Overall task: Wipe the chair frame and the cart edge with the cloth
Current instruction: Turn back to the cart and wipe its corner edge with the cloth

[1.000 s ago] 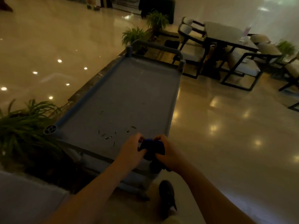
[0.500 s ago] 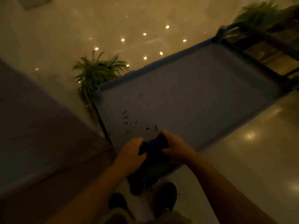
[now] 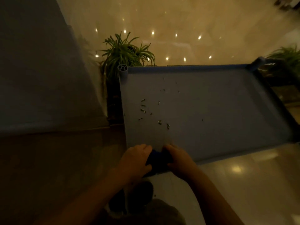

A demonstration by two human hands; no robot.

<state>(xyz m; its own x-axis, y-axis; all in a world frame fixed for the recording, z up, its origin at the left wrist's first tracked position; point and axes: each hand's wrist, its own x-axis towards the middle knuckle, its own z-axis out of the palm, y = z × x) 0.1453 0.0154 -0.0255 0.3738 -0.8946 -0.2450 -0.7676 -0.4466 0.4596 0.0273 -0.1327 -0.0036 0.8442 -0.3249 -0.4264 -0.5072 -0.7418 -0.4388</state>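
At the near corner of a grey cart (image 3: 211,114), a left hand (image 3: 135,161) and right hand (image 3: 179,159) together clutch a dark blue cloth (image 3: 158,160), bunched between them on the cart's edge. Small debris (image 3: 143,109) lies scattered on the cart, beyond the hands.

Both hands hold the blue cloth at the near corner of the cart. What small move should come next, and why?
Probably slide the cloth along the cart's near edge toward the right. The left hand and right hand press it at that corner, and the rest of this edge lies open.
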